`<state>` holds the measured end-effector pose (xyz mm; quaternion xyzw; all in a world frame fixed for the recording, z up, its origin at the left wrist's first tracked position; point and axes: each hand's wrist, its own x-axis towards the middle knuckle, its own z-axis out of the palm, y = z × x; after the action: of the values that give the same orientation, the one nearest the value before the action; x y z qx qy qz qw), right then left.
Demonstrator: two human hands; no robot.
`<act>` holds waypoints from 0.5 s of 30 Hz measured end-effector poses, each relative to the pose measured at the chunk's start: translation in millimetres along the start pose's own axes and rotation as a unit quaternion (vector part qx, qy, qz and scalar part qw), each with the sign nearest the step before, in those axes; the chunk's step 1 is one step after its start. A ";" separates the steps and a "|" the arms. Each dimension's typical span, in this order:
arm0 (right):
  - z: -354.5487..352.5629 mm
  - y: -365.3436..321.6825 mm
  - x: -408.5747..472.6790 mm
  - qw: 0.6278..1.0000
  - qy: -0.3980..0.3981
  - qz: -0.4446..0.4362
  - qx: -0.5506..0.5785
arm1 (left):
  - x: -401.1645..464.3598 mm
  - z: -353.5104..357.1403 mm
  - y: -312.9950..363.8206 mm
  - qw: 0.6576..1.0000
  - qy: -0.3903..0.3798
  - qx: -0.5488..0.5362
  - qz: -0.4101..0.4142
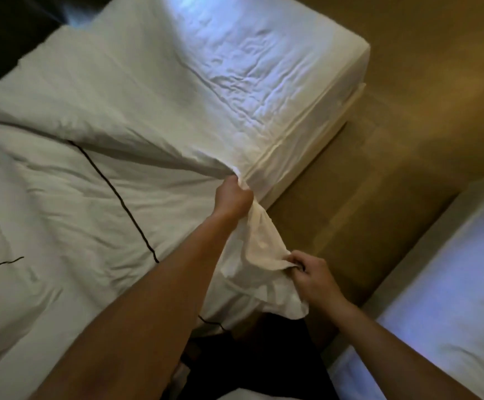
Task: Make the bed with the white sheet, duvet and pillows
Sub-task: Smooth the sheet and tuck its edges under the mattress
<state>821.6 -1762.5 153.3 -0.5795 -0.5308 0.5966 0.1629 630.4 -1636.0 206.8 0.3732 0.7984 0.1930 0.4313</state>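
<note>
Tan floor (408, 111) beside bed; left hand (233, 197), right hand (311, 272) fingers clamped on white duvet (90, 197) edge.

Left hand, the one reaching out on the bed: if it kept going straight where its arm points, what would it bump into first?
Probably the bare wrinkled sheet. The left hand grips the duvet edge; depth is unclear.
</note>
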 end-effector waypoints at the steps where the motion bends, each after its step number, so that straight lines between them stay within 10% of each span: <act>1: -1.9 5.3 7.3 1.000 0.003 0.007 0.006 | 7.3 4.5 -2.9 1.000 0.001 -0.009 0.002; 9: 4.4 133.3 119.9 0.981 0.082 0.168 -0.049 | 88.3 116.8 -40.6 0.958 -0.195 -0.198 -0.076; 15: 48.9 208.8 176.5 0.979 0.085 0.178 -0.050 | 129.0 158.2 -142.2 0.978 -0.157 -0.105 -0.085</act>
<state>818.7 -1721.5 -121.3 -0.7207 -0.4324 0.5375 0.0691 656.0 -1631.8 -40.7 0.2823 0.7248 0.1775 0.6029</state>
